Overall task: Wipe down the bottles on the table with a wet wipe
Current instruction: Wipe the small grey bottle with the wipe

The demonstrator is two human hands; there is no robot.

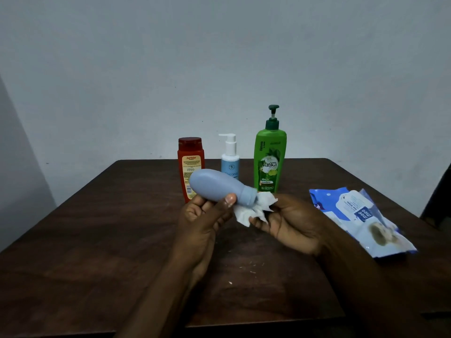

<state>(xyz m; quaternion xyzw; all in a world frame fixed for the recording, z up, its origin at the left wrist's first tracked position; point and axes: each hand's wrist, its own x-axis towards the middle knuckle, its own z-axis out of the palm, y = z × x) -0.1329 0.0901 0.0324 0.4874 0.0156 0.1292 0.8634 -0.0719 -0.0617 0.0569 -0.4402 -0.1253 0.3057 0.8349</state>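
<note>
The dark brown wooden table [97, 228] carries everything. On its right side lies a flat blue-and-white soft plastic pack of wet wipes [353, 215]. At the back stands a tall green plastic shampoo bottle with a dark green pump [269, 162]. Left of it are a small pale blue bottle with a white pump [230, 162] and a red flip-cap bottle with a yellow label [189, 157], all three upright.

A plain grey-blue rounded plastic bottle [214, 185] is held above the table in front of them, lying almost level with its cap end pointing right. The left hand [202, 215] grips its body from below, thumb across the near side. The right hand [290, 223] pinches a crumpled white wet wipe [253, 208], which touches the cap end.

The step in hand looks like cleaning the cap and neck. To do it well, the wipe likely needs to wrap round the cap while the left hand turns the bottle, so the groove at the neck is reached. A firm left grip matters, as a damp, smooth body could slip. The three standing bottles appear to await their turn.
</note>
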